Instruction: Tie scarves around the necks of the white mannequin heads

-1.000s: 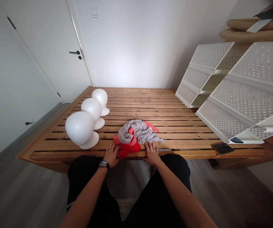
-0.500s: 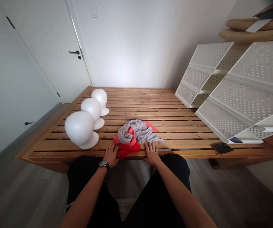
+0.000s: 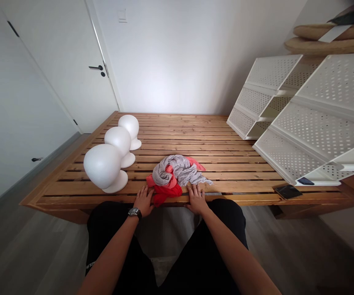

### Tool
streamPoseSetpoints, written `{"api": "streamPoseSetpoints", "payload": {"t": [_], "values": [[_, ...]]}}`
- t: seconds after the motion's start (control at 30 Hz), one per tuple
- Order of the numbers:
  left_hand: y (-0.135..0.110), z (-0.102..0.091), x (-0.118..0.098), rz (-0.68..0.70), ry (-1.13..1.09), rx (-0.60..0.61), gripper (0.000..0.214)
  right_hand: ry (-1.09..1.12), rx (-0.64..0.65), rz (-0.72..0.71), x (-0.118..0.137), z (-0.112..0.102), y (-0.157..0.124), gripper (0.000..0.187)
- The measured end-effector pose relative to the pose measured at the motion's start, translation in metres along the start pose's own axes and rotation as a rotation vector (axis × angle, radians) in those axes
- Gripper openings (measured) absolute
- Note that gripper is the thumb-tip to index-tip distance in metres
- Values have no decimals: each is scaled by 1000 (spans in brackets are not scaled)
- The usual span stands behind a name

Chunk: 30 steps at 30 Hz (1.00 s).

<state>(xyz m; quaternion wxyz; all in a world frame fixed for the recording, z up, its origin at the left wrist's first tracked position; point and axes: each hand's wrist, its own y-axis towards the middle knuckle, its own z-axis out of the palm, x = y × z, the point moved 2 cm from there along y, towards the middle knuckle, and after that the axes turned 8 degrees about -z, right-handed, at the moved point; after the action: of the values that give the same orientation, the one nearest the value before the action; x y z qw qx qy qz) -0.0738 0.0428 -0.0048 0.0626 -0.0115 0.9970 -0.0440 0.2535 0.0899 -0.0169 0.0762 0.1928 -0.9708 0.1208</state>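
White mannequin heads, perforated white racks, dark phone

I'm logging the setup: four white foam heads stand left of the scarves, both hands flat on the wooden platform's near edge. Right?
Not four: the head view shows three white heads, left of the scarves. The left hand and right hand do lie flat on the platform at its near edge.

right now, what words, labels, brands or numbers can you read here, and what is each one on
No text here can be read.
Watch dial: too small to read.
White mark on the black trousers: blurred, unreadable.
Phone: screen dark, no text.
Scarves, white heads, perforated racks: no print seen.
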Motion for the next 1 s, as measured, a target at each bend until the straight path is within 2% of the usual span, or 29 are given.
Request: {"api": "streamPoseSetpoints", "payload": {"t": [1.0], "values": [[-1, -1, 0, -2, -21, -6, 83, -11, 10, 6, 2, -4, -1, 112]]}}
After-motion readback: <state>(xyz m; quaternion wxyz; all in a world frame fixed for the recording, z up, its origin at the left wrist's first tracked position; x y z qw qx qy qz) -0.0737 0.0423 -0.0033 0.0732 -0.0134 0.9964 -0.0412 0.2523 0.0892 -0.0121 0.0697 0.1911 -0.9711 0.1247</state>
